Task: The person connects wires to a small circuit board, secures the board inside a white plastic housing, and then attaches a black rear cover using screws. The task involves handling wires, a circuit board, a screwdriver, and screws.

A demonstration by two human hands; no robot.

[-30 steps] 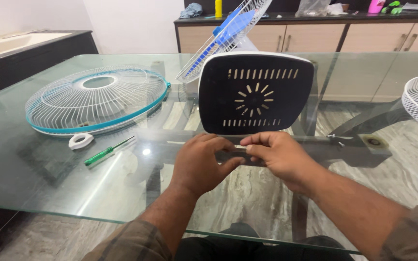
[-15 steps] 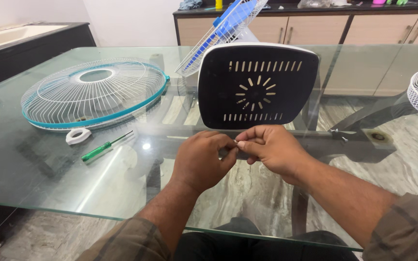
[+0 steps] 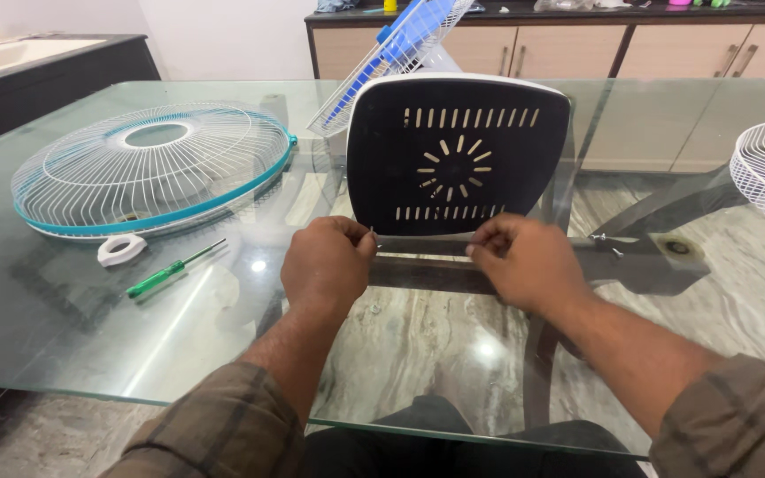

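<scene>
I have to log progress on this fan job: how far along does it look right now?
Done: the teal-rimmed grille is off and flat on the glass table, with a white ring nut and green screwdriver beside it. In hand: left hand and right hand pinch at the bottom edge of the black vented base panel. Left: the parts lie apart, unassembled.

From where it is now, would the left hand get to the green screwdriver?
Probably yes: the left hand is beside the screwdriver, with only bare glass table between them.
</scene>
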